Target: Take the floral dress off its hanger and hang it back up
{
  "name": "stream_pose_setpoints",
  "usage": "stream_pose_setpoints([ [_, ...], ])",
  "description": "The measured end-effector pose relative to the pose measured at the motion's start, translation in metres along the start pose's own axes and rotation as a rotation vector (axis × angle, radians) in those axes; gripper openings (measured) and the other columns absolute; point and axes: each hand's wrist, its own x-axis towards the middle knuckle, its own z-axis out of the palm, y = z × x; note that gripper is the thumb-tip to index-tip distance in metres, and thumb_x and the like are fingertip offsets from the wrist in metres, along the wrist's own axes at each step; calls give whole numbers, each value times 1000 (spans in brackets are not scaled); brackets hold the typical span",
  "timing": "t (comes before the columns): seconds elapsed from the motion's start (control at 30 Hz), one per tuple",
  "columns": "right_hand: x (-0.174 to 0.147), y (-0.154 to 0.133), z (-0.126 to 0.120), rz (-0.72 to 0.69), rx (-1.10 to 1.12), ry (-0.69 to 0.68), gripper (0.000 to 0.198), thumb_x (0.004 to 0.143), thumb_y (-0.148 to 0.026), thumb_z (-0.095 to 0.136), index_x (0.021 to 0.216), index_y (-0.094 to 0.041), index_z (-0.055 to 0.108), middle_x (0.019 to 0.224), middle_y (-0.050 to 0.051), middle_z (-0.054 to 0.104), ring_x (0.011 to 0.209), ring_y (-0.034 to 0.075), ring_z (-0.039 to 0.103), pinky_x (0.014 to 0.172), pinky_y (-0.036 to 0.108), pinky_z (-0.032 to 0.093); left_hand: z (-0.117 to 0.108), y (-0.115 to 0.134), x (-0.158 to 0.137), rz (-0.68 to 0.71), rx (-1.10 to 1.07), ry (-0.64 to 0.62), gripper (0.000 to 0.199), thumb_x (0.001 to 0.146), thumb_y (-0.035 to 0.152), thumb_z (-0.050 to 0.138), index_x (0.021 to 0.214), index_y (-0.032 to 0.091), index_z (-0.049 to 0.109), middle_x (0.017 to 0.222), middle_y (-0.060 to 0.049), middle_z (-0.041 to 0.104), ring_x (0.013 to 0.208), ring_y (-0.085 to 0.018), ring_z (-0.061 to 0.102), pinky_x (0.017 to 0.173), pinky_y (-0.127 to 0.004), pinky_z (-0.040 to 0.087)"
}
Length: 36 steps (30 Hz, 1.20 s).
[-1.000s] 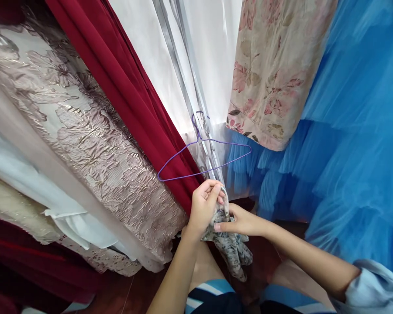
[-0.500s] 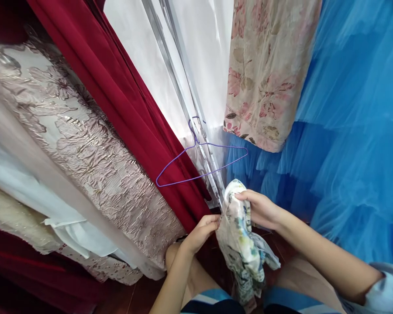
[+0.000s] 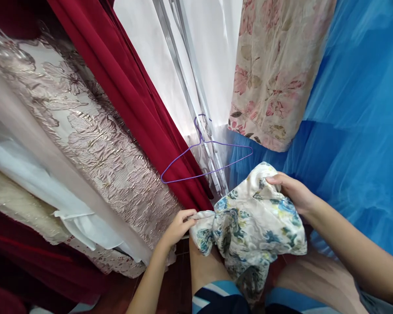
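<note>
A white garment with blue, green and yellow flowers (image 3: 265, 218) is stretched between my two hands, its lower part hanging in folds above my legs. My left hand (image 3: 180, 224) pinches its narrow left end, fingertips pressed together. On the other side, my right hand (image 3: 293, 189) grips the upper right edge, thumb on top and fingers behind the cloth. Just beyond the garment, a purple wire hanger (image 3: 206, 175) hangs by its hook at a metal stand, with no clothing on it.
Metal poles (image 3: 183, 74) run down the middle before a white cloth (image 3: 140, 39). To the left hang a dark red drape (image 3: 118, 96) and a pink embossed fabric (image 3: 94, 135). At right are a floral panel (image 3: 275, 83) and blue tulle (image 3: 356, 144).
My hands have moved apart, left hand leftward and right hand rightward. The bunched floral garment is now spread wider between them. The hanger stays at the stand.
</note>
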Motion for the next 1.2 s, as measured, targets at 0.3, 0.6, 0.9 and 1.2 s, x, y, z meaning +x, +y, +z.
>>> stream_pose_setpoints([
  [0.3,45,4,-13,-89,-361,-68,27,75,-33,80,95,-16,76,79,4,76,69,18,69,62,24,51,-102,-2,-5,27,889,410,30,81,17,44,92,25,71,98,-6,69,104,-31,55,98,-47,38],
  [0.6,118,14,-17,-321,-512,-34,39,75,-31,74,112,-19,70,104,3,74,91,20,65,83,30,49,-125,28,30,162,525,665,25,80,12,40,89,21,61,115,-5,71,105,-23,64,91,-32,46],
  [0.9,133,47,-21,-389,-687,75,38,80,-51,64,79,-14,68,70,1,61,68,16,51,64,26,40,-94,77,84,359,296,700,17,82,11,42,80,20,56,115,-6,72,114,-20,64,100,-33,45],
  [1.2,90,27,-24,-626,-866,175,30,91,-43,56,84,-17,69,76,1,64,71,18,54,71,28,42,-97,66,100,226,340,852,10,81,25,57,86,18,62,67,1,60,58,-13,55,57,-21,40],
])
